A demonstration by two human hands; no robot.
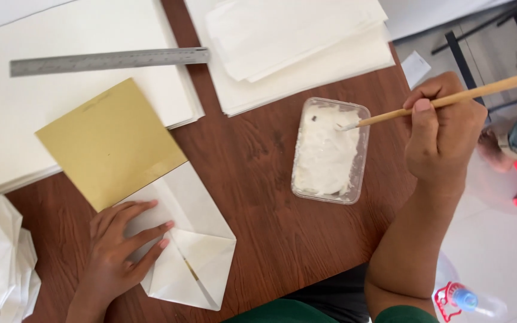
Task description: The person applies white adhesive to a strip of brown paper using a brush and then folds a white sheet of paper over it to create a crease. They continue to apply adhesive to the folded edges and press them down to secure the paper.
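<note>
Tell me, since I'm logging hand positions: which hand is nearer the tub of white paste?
Right. The right hand is just beside the tub of white paste, dipping a brush into it; the left hand lies across the table, flat on folded white paper.

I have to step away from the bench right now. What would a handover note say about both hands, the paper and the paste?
Left hand: flat, pressing down the folded white paper near the table's front edge.
Right hand: gripping a wooden brush, tip dipped into the clear tub of white paste.
Gold card lies tucked in the folded paper.
Done: paper folded around the card, bottom flaps creased.
Left, apparently: pasting the flaps; no paste is visible on them yet.
</note>
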